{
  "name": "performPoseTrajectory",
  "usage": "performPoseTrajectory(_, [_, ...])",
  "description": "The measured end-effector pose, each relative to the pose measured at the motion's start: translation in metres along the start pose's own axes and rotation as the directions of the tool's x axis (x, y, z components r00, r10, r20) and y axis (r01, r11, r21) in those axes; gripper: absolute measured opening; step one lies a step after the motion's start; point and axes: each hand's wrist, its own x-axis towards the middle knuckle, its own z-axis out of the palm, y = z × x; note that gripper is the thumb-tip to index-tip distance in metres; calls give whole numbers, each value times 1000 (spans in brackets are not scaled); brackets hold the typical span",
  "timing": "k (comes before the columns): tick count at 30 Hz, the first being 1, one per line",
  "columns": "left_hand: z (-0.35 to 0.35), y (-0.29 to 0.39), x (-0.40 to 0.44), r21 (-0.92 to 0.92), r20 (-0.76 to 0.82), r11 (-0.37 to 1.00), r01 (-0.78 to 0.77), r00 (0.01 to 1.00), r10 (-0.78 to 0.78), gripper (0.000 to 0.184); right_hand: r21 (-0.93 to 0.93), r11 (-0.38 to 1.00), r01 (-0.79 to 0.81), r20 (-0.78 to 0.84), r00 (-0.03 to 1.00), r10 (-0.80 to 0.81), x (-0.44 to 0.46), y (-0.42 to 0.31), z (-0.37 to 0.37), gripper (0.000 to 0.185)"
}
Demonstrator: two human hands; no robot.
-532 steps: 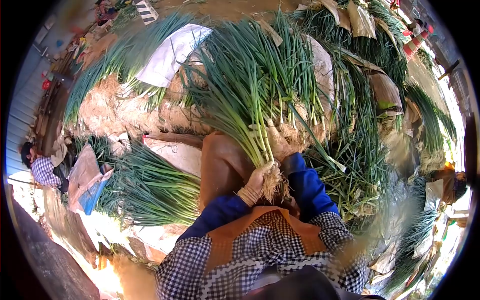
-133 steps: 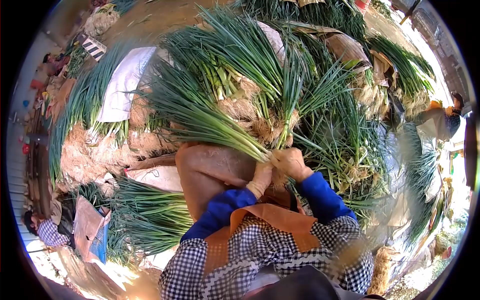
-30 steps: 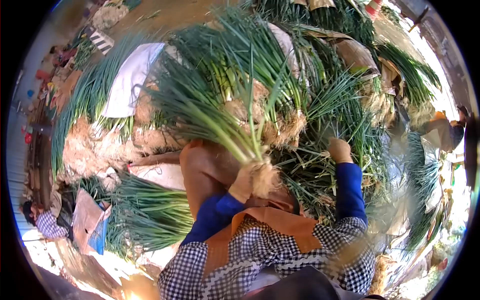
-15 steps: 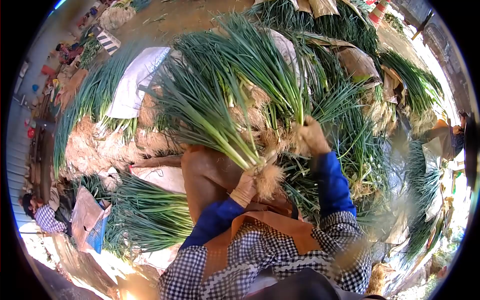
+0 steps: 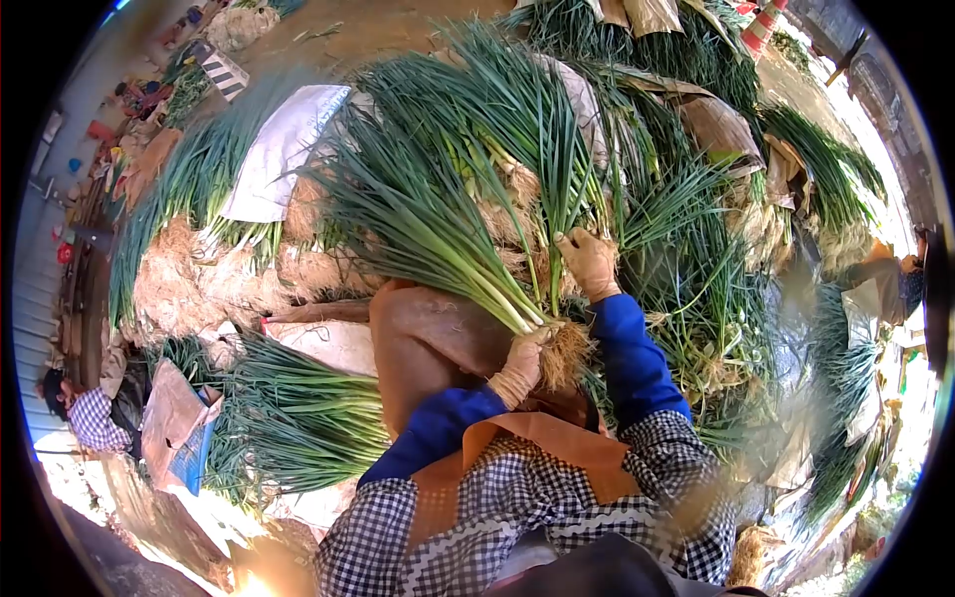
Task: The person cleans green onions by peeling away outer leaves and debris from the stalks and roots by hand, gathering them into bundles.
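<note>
My left hand (image 5: 519, 368), in a pale glove, is closed around the white lower stems of a bunch of green onions (image 5: 476, 264). Their leaves fan up and to the left, and their tan roots (image 5: 565, 355) stick out beside the hand over my lap. My right hand (image 5: 590, 265), also gloved, is closed on more green onion stalks (image 5: 565, 189) just to the right of that bunch. Part of these stalks is hidden by its fingers. Behind both hands lies a heap of green onions (image 5: 418, 99), roots toward me.
Loose green onions (image 5: 711, 328) lie to the right, and a stacked pile (image 5: 298, 413) to the left. A white sack (image 5: 284, 154) covers part of the left heap. One person (image 5: 95, 413) sits at far left; another (image 5: 910, 274) is at the right edge. A striped cone (image 5: 764, 25) stands behind.
My right hand has moved left and slightly down, bringing stalks toward the held bunch. My left hand has shifted slightly right with its bunch, whose roots have moved right too.
</note>
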Motion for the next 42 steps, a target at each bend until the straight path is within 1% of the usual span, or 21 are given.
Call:
performPoseTrajectory(2, [0,-4,0,83,-36,996,-28,999,31,24,-340,936,92,-86,988,-129,-12,-9,1,29])
performPoseTrajectory(4, [-14,-20,13,-70,-78,998,-4,997,-1,23,61,986,155,102,982,-161,-42,-12,1,22])
performPoseTrajectory(6, [-14,-20,9,-163,-104,987,-4,994,-13,23,50,927,372,328,870,-367,-82,-15,-9,25])
performPoseTrajectory(9, [-4,-1,6,-272,-118,961,44,990,-79,22,320,887,-334,671,741,37,-112,40,-54,27])
performPoseTrajectory(13, [11,26,-3,-315,-62,945,89,992,-114,20,608,772,-184,210,975,66,-126,117,-129,29])
performPoseTrajectory(15, [13,32,-6,-383,-49,919,94,991,-122,17,-127,955,-267,143,948,284,-112,200,-135,33])
performPoseTrajectory(16, [11,31,-6,-382,-41,919,96,992,-121,17,-728,677,-112,71,969,237,-102,250,-126,37])
performPoseTrajectory(17, [6,29,-4,-367,-38,923,115,990,-139,18,-741,559,-371,-48,860,507,-96,130,-126,40])
performPoseTrajectory(19, [11,35,-5,-357,-31,928,109,991,-128,22,-19,944,-329,24,944,330,-71,85,-85,48])
performPoseTrajectory(21, [8,38,-8,-425,56,885,191,981,-185,24,246,969,-25,23,1000,20,-35,54,-38,54])
performPoseTrajectory(22, [6,40,-7,-488,153,830,269,963,-222,26,342,940,-3,82,996,-26,-12,46,-20,60])
performPoseTrajectory(24, [0,39,-7,-443,138,855,269,963,-232,33,637,605,-478,453,867,208,5,9,-3,61])
performPoseTrajectory(27, [-6,34,-9,-382,0,920,86,996,-93,31,702,489,-519,487,850,202,7,4,44,62])
performPoseTrajectory(30, [0,43,-14,-425,64,898,118,993,-101,31,531,844,-75,250,966,-72,-35,10,52,44])
performPoseTrajectory(31, [5,45,-15,-436,53,895,93,996,-77,31,550,825,-129,370,924,-102,-43,29,56,43])
performPoseTrajectory(33, [7,55,-16,-445,75,887,122,992,-99,29,557,761,332,169,852,-496,-85,58,55,35])
performPoseTrajectory(34, [3,52,-15,-449,82,885,124,992,-97,28,304,798,-520,596,757,266,-98,51,26,28])
performPoseTrajectory(36, [-7,44,-12,-458,96,880,127,991,-93,27,-111,873,-475,281,828,486,-115,96,-6,27])
performPoseTrajectory(37, [-6,45,-13,-497,134,849,179,982,-129,26,-696,688,207,385,916,114,-115,151,-13,35])
performPoseTrajectory(40, [-6,47,-11,-497,237,828,260,958,-158,25,-486,855,-182,59,969,239,-88,85,-43,41])
performPoseTrajectory(42, [-2,48,-9,-545,190,795,266,963,-192,29,143,989,-32,49,998,26,-61,48,-23,45])
